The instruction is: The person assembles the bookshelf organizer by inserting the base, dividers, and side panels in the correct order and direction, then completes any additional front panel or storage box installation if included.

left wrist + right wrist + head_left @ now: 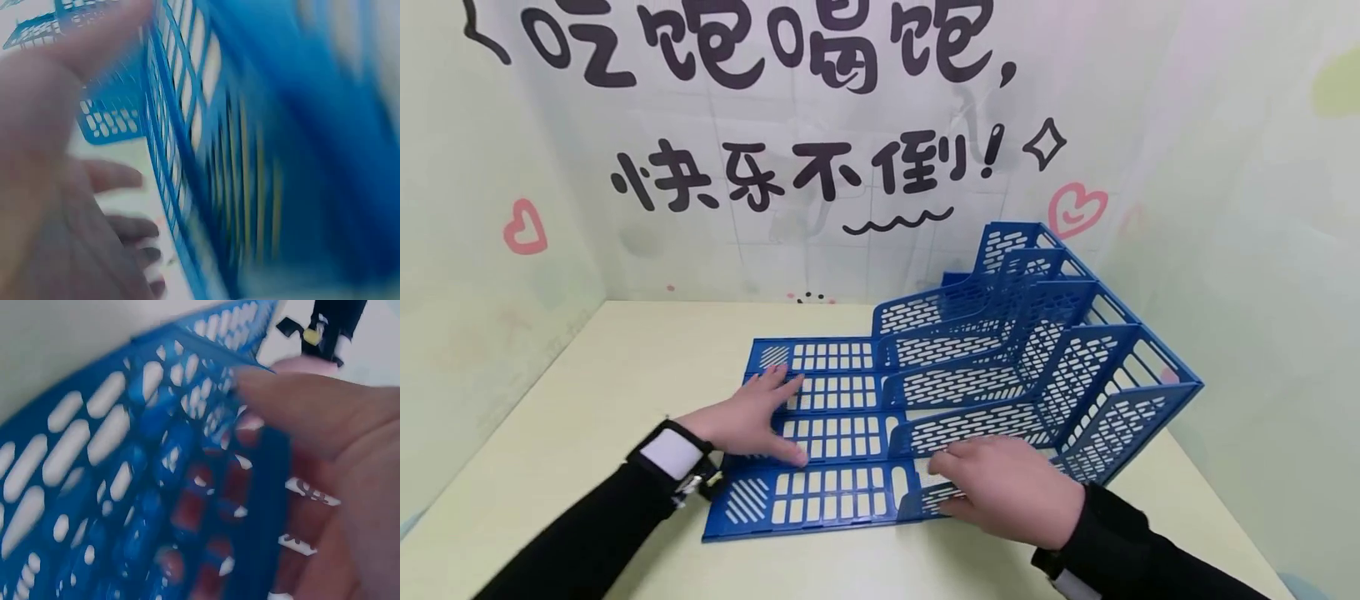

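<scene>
Nearest, right hand [1011,492] curled around the closest divider wall, left hand [752,421] pressed flat with straight fingers on the slotted base, blue file rack [970,383] lying on the pale surface [610,375], long axis left to right, compartments opening leftward.

One blue file rack [970,392]; two hands

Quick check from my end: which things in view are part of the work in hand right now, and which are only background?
In hand:
- blue file rack, lying on its back
- left hand, flat on the rack's base panels
- right hand, gripping the nearest divider

Background:
- pale table
- printed wall backdrop with lettering and hearts
- wrist camera strap
</scene>
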A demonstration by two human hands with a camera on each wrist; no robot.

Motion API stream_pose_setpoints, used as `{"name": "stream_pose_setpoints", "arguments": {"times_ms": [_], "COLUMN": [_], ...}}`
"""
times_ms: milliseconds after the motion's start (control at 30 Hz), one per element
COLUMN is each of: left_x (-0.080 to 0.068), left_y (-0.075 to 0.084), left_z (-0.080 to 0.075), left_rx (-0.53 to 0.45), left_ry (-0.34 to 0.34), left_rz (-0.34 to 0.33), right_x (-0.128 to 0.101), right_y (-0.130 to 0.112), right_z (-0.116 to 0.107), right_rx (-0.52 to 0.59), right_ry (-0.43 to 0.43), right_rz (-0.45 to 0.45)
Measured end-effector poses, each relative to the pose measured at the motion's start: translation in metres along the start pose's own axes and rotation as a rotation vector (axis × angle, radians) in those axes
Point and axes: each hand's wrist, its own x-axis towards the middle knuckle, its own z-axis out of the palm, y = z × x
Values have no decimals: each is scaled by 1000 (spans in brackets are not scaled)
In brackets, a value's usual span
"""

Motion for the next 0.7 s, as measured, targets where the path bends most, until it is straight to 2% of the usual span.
{"name": "stream_pose_setpoints", "arguments": {"times_ms": [133,233,433,567,700], "left_x": [-23,-30,-26,-21,-16], "left_y": [-14,-20,-17,-10,-6], "left_z": [-3,1,11,17,16], "left_rx": [64,54,18,29,59], "left_ry": [-79,-106,-34,-32,-46], "left_rz": [35,52,76,88,79], "right_x": [-12,-14,-14,-11,-8], "right_y": [7,12,13,7,4], "right_z": [-2,0,5,8,8], "right_rx": [-17,-20,-21,-27,-32], "right_ry": [-58,-37,44,71,62], "right_rz": [74,75,80,71,69]}}
